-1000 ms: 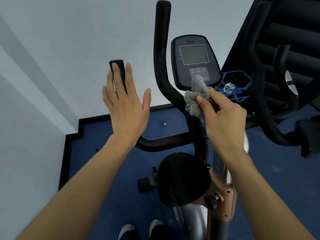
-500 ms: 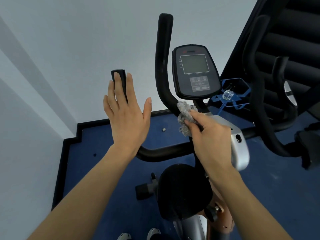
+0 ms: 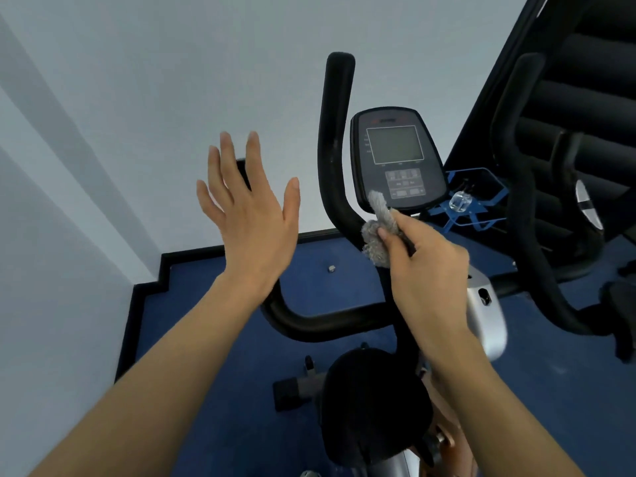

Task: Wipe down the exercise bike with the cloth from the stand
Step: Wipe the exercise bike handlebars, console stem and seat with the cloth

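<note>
The exercise bike's black handlebar (image 3: 335, 139) rises in the middle, with its console (image 3: 395, 156) to the right and the black saddle (image 3: 375, 404) below. My right hand (image 3: 426, 270) is shut on a fluffy grey cloth (image 3: 378, 228), which presses against the stem just under the console's lower edge. My left hand (image 3: 251, 215) is raised with flat, spread fingers in front of the left handlebar grip (image 3: 242, 168), hiding most of it; whether it touches the grip is unclear.
A blue wire stand (image 3: 471, 201) with a clear cube on it sits right of the console. Black gym equipment (image 3: 557, 166) fills the right side. White walls close the left and back. The floor (image 3: 327, 280) is blue; a pedal (image 3: 285, 394) juts left.
My right hand dropped with the cloth below the console, then rose again to its lower edge. My left hand drifted slightly up, fingers spreading wider. The camera view tilted up.
</note>
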The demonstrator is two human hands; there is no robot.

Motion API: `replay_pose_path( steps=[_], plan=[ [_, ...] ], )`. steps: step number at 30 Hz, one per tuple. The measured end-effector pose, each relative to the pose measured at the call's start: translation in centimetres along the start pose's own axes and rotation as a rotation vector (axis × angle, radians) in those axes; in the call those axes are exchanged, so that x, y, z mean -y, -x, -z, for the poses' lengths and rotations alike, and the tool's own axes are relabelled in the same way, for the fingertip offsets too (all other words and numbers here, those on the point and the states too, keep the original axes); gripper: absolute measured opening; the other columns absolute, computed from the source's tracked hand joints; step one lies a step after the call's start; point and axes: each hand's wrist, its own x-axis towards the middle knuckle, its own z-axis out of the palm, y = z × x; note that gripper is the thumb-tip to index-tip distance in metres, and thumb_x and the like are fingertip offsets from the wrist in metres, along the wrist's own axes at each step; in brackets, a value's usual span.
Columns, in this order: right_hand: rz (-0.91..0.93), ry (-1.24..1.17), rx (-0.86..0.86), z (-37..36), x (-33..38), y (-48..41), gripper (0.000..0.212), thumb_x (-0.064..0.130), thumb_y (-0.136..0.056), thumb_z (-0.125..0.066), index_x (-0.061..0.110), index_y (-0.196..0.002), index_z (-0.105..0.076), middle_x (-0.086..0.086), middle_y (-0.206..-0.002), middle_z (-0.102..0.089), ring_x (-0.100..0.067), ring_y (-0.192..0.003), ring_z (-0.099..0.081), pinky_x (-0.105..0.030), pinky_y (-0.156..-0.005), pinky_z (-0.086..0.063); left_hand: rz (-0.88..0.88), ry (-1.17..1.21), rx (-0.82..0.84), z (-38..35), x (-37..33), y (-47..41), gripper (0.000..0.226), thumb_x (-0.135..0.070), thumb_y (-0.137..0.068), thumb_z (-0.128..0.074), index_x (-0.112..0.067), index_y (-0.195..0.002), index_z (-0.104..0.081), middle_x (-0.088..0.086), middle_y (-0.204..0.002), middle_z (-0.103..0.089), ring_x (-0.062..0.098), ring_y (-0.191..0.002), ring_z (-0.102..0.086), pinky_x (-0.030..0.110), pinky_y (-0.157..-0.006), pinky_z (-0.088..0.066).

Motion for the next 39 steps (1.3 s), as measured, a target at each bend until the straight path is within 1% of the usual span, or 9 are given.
replay_pose_path(
  steps=[5,13,17,20,24,27,29,33,39],
  plan=[
    [0.082,-0.056,-0.043,-1.5,1.8,-2.2,0.012,0.01,-0.087,-0.06,0.0,-0.091,-0.066,-0.01,-0.076,-0.069,-0.019,-0.069,-0.059,-0.025,-0.064,-0.043,-0.034,-0.025,0.024,-1.5,0.4,-2.6,0.059,-0.04,-0.097,-0.032,-0.013,-0.147,-0.016,0.014,-0.155,-0.009,0.033,-0.143,-0.004,0.053,-0.113,-0.005],
    [0.114,-0.018,0.034,-3.7,1.7,-2.5,0.014,0.012,-0.087,-0.061,0.008,-0.098,-0.068,-0.006,-0.085,-0.072,-0.016,-0.074,-0.064,-0.031,-0.069,-0.054,-0.051,-0.049,-0.024,-2.2,0.8,-2.6,0.057,-0.04,-0.096,-0.032,-0.009,-0.144,-0.025,0.015,-0.152,-0.02,0.036,-0.142,-0.01,0.054,-0.112,-0.011],
    [0.19,0.093,0.011,-2.8,0.7,-0.6,0.015,0.006,-0.081,-0.065,0.007,-0.095,-0.069,-0.006,-0.085,-0.073,-0.019,-0.076,-0.068,-0.023,-0.068,-0.051,-0.057,-0.046,-0.024,-2.3,0.9,-2.6,0.057,-0.04,-0.096,-0.031,-0.01,-0.143,-0.025,0.015,-0.152,-0.02,0.035,-0.142,-0.011,0.054,-0.112,-0.011],
    [0.14,0.083,0.037,-2.7,1.1,-1.6,0.008,0.008,-0.084,-0.063,0.007,-0.089,-0.07,-0.006,-0.075,-0.071,-0.02,-0.065,-0.064,-0.035,-0.061,-0.052,-0.054,-0.058,-0.043,-2.4,0.9,-2.7,0.055,-0.04,-0.096,-0.033,-0.009,-0.142,-0.028,0.016,-0.151,-0.024,0.037,-0.141,-0.015,0.055,-0.111,-0.016],
    [0.129,0.04,0.056,-3.7,2.1,-3.0,0.012,0.01,-0.087,-0.059,0.009,-0.094,-0.069,-0.007,-0.078,-0.072,-0.014,-0.063,-0.058,-0.021,-0.062,-0.045,-0.073,-0.087,-0.047,-2.6,1.0,-2.8,0.055,-0.04,-0.095,-0.034,-0.008,-0.14,-0.031,0.018,-0.149,-0.027,0.038,-0.139,-0.019,0.055,-0.11,-0.019],
    [0.15,0.072,0.041,-3.3,1.4,-1.3,0.012,0.008,-0.086,-0.061,0.008,-0.095,-0.069,-0.009,-0.08,-0.072,-0.021,-0.067,-0.065,-0.033,-0.064,-0.054,-0.068,-0.075,-0.036,-2.4,1.0,-2.8,0.055,-0.039,-0.095,-0.034,-0.009,-0.141,-0.031,0.017,-0.15,-0.025,0.037,-0.14,-0.017,0.055,-0.11,-0.017],
    [0.182,0.068,0.012,-2.3,1.2,-0.4,0.016,0.003,-0.083,-0.063,0.007,-0.097,-0.07,-0.009,-0.085,-0.074,-0.017,-0.075,-0.069,-0.024,-0.07,-0.053,-0.082,-0.071,-0.024,-2.3,1.0,-2.7,0.055,-0.04,-0.095,-0.033,-0.01,-0.142,-0.029,0.016,-0.151,-0.023,0.036,-0.141,-0.013,0.056,-0.111,-0.013],
    [-0.109,-0.179,0.05,-1.2,1.4,-1.9,0.018,0.014,-0.085,-0.063,0.023,-0.098,-0.072,0.016,-0.062,-0.065,-0.001,-0.062,-0.056,-0.004,-0.054,-0.042,-0.167,-0.11,-0.049,-1.8,0.9,-3.0,0.054,-0.039,-0.096,-0.033,-0.012,-0.142,-0.027,0.015,-0.151,-0.024,0.032,-0.141,-0.012,0.055,-0.111,-0.005],
    [-0.163,-0.319,-0.103,-1.8,3.0,-5.5,0.018,0.02,-0.087,-0.061,0.02,-0.103,-0.07,0.007,-0.079,-0.071,-0.005,-0.075,-0.064,-0.023,-0.075,-0.052,-0.181,-0.183,-0.084,-1.9,0.6,-4.8,0.049,-0.038,-0.096,-0.033,-0.01,-0.136,-0.039,0.011,-0.146,-0.036,0.031,-0.139,-0.023,0.056,-0.11,-0.012]
  ],
)
